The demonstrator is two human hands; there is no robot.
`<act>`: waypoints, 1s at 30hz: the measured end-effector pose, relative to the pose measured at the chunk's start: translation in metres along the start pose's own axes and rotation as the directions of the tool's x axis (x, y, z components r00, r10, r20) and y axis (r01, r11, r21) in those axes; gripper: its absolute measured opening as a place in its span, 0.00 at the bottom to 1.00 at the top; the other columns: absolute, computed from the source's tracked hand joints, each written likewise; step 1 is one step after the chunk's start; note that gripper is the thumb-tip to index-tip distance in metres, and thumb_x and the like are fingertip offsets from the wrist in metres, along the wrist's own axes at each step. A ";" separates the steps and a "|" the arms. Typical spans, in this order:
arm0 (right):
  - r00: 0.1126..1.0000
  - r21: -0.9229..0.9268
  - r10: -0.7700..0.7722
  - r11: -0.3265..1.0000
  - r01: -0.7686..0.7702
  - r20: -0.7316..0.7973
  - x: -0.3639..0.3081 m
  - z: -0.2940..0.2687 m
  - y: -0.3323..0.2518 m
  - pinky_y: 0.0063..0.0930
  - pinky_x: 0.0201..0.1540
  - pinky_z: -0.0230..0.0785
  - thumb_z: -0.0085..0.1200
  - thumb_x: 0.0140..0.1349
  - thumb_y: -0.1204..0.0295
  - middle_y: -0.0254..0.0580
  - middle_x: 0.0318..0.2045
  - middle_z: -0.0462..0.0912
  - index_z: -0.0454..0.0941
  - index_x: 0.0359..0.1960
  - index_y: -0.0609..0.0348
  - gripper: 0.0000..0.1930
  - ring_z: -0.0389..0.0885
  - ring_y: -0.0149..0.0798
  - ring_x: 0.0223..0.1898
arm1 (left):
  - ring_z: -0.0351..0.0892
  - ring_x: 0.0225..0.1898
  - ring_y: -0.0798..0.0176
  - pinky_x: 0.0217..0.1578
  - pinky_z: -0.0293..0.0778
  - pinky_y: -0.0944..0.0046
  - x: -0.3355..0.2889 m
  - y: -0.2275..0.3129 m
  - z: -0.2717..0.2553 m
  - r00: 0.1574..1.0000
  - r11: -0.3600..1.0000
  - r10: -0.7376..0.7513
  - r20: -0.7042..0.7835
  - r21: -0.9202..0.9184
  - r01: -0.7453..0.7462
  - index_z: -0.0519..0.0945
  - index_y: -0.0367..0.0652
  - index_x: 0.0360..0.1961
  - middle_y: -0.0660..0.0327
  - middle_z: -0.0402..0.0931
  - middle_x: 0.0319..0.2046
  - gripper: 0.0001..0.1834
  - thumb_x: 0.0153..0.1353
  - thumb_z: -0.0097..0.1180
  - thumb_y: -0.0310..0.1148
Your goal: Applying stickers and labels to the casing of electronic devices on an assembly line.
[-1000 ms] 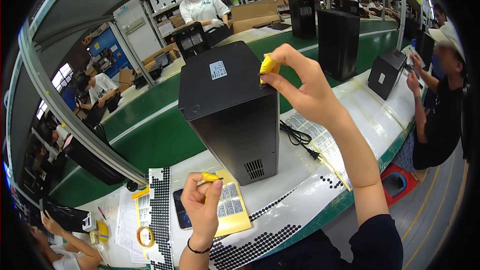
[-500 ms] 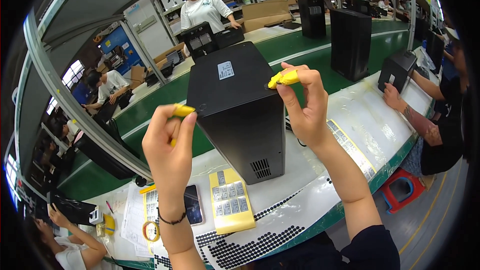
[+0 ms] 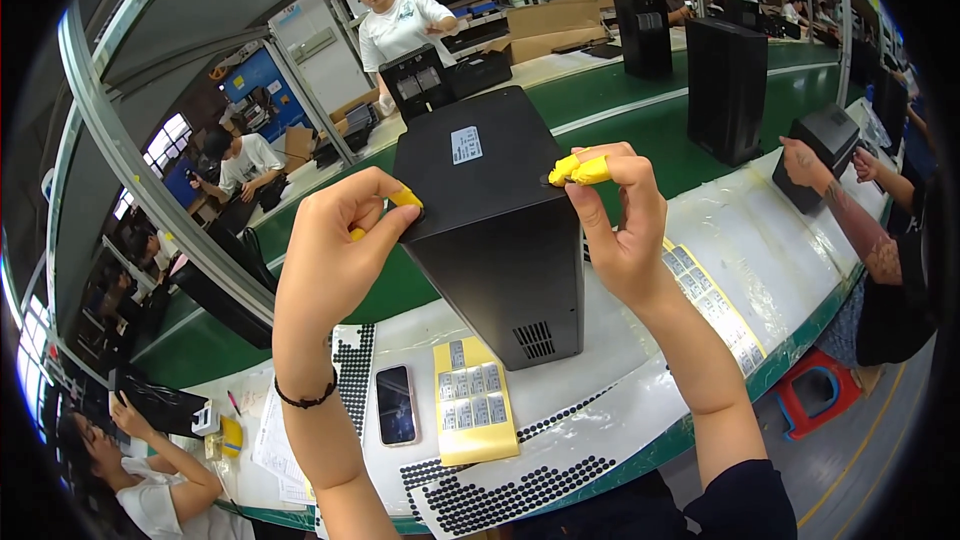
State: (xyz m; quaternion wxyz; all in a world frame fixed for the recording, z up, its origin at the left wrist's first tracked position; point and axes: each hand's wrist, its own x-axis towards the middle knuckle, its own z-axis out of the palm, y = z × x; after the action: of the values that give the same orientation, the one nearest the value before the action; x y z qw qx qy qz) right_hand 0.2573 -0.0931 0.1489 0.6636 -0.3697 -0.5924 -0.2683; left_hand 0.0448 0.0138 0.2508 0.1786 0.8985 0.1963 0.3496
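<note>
On the white bench, the black case (image 3: 495, 230) is standing upright; the left hand (image 3: 335, 240) and right hand (image 3: 625, 220), yellow-capped fingertips (image 3: 580, 170) pinched, are pressing its top corners. Beside its base are lying a phone (image 3: 395, 405) and a yellow label sheet (image 3: 473, 412); black dot sheets (image 3: 520, 490) are covering the near edge.

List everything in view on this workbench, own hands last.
black case: 1, black, upright at bench centre, both hands on its top
label sheet: 1, yellow, bench in front of case
phone: 1, dark, left of label sheet
dot sheets: several, white with black dots, near edge
co-worker's hand: 1, right, at another black unit
left hand: yellow fingertip covers, at case's top left corner
right hand: yellow fingertip covers, at top right corner
</note>
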 end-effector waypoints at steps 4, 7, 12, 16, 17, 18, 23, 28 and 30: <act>1.000 -0.023 0.000 1.000 0.001 0.009 0.001 -0.002 -0.001 0.29 0.48 0.70 0.54 0.63 0.77 0.45 0.36 0.79 0.67 0.40 0.59 0.09 0.79 0.40 0.41 | 0.50 0.14 0.70 0.18 0.50 0.68 -0.002 0.006 -0.006 0.993 0.981 0.102 0.067 0.159 -0.111 0.79 0.36 0.30 0.64 0.54 0.11 0.04 0.55 0.61 0.24; 1.000 -0.017 0.011 1.000 -0.011 0.013 0.002 -0.005 0.000 0.28 0.46 0.71 0.55 0.63 0.77 0.45 0.36 0.79 0.68 0.39 0.60 0.08 0.80 0.39 0.40 | 0.50 0.16 0.75 0.18 0.48 0.69 -0.014 0.014 -0.003 0.984 0.950 0.176 0.040 0.256 -0.180 0.78 0.34 0.31 0.66 0.55 0.13 0.03 0.56 0.60 0.22; 0.960 0.108 0.271 0.954 -0.278 0.070 0.034 -0.013 0.005 0.24 0.47 0.70 0.55 0.63 0.77 0.38 0.35 0.78 0.73 0.38 0.65 0.06 0.79 0.30 0.40 | 0.66 0.13 0.60 0.16 0.59 0.64 -0.035 0.013 0.015 0.942 0.806 0.328 -0.070 0.541 -0.240 0.81 0.43 0.39 0.59 0.68 0.13 0.09 0.57 0.61 0.30; 0.949 -0.078 0.289 0.956 -0.281 0.123 0.063 -0.002 0.057 0.26 0.50 0.67 0.57 0.61 0.72 0.38 0.37 0.79 0.76 0.37 0.65 0.08 0.78 0.33 0.44 | 0.59 0.13 0.69 0.16 0.55 0.70 -0.042 0.001 0.027 0.928 0.855 0.346 -0.140 0.453 -0.251 0.80 0.38 0.44 0.62 0.64 0.13 0.13 0.58 0.62 0.27; 0.935 -0.175 0.318 0.941 -0.290 0.157 0.067 0.001 0.067 0.27 0.51 0.67 0.57 0.60 0.70 0.38 0.37 0.79 0.77 0.37 0.65 0.09 0.77 0.35 0.45 | 0.60 0.12 0.70 0.16 0.54 0.70 -0.044 -0.002 0.029 0.919 0.852 0.362 -0.159 0.456 -0.257 0.80 0.38 0.44 0.62 0.63 0.12 0.12 0.58 0.62 0.27; 0.935 -0.183 0.317 0.940 -0.288 0.155 0.070 0.003 0.079 0.27 0.51 0.67 0.57 0.60 0.70 0.38 0.37 0.79 0.77 0.37 0.65 0.09 0.77 0.35 0.45 | 0.60 0.12 0.70 0.16 0.54 0.70 -0.044 -0.002 0.031 0.917 0.854 0.366 -0.160 0.450 -0.263 0.80 0.38 0.44 0.62 0.63 0.12 0.12 0.58 0.62 0.27; 0.849 -0.254 0.419 0.902 -0.349 0.323 0.084 0.023 0.105 0.32 0.50 0.69 0.58 0.60 0.65 0.43 0.40 0.80 0.78 0.37 0.63 0.12 0.78 0.39 0.46 | 0.64 0.11 0.64 0.15 0.57 0.66 -0.044 -0.005 0.035 0.919 0.880 0.338 -0.205 0.414 -0.231 0.81 0.40 0.42 0.61 0.65 0.11 0.10 0.59 0.60 0.29; 0.778 -0.387 0.505 0.847 -0.365 0.373 0.099 0.029 0.106 0.33 0.48 0.70 0.58 0.59 0.65 0.46 0.39 0.82 0.78 0.36 0.63 0.12 0.80 0.43 0.46 | 0.63 0.10 0.64 0.15 0.56 0.66 -0.045 -0.008 0.033 0.927 0.900 0.311 -0.212 0.378 -0.216 0.81 0.40 0.42 0.62 0.64 0.10 0.10 0.59 0.60 0.28; 0.782 -0.440 0.474 0.851 -0.288 0.405 0.101 0.032 0.113 0.33 0.45 0.71 0.58 0.59 0.65 0.47 0.34 0.83 0.78 0.35 0.63 0.12 0.81 0.43 0.41 | 0.63 0.10 0.65 0.15 0.56 0.66 -0.044 -0.008 0.032 0.924 0.903 0.315 -0.217 0.368 -0.222 0.82 0.40 0.42 0.62 0.64 0.10 0.10 0.59 0.61 0.28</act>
State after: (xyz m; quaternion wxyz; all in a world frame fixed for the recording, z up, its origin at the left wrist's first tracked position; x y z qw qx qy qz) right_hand 0.3439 0.0067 0.2294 0.4502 -0.6533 -0.5960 -0.1235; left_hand 0.0355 -0.0065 0.1999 -0.0563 0.8777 0.1488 0.4520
